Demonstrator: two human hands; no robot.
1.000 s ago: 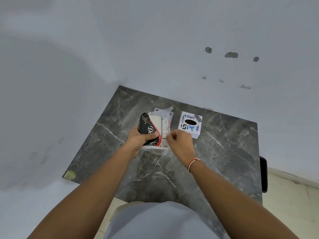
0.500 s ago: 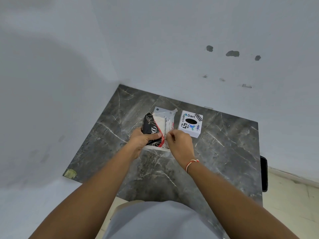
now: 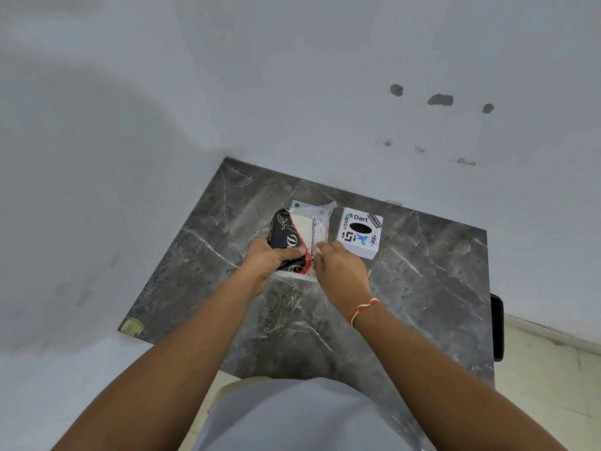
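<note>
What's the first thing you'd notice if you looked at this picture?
Two hands meet mid-table: the left hand grips a black, red and white packet while the right hand pinches its edge. To its right stands a white box covered in stickers, on the dark marble table.

The packet point(image 3: 294, 237) is black, white and red with pale swirls; the sticker-covered box point(image 3: 360, 232) white; the tabletop point(image 3: 422, 281) grey-veined marble.

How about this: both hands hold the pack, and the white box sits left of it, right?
Not quite. The head view shows the white box right of the pack, not left. The left hand and right hand do both hold the pack.
</note>
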